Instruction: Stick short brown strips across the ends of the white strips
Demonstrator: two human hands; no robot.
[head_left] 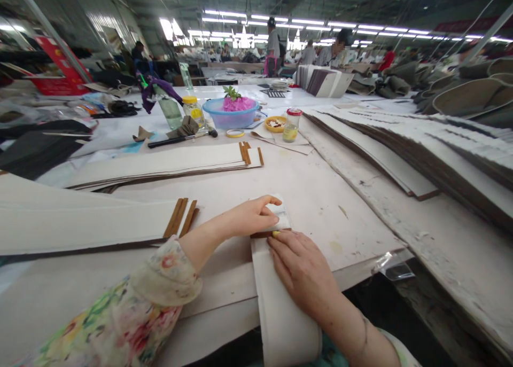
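Observation:
A long white strip point(280, 308) with a brown end band point(260, 234) runs from the table over its front edge. My right hand point(302, 268) lies on the strip from the right. Its fingers are bent together at the brown band, gripping the end; one fingertip looks yellow. My left hand point(254, 216) hovers over or rests on a small white piece point(284, 215) just beyond that band. Its index finger and thumb are curved with a gap between them, and nothing shows in the gap. The other left fingers are hidden beneath the hand.
Stacks of white strips with brown ends point(132, 223) point(168, 161) lie to the left. Large layered panels point(404, 148) cover the right side. Further back stand a blue basin point(230, 117), a red-lidded jar point(292, 125), a yellow-lidded jar point(194, 112) and a black-handled brush point(180, 139). People are in the background.

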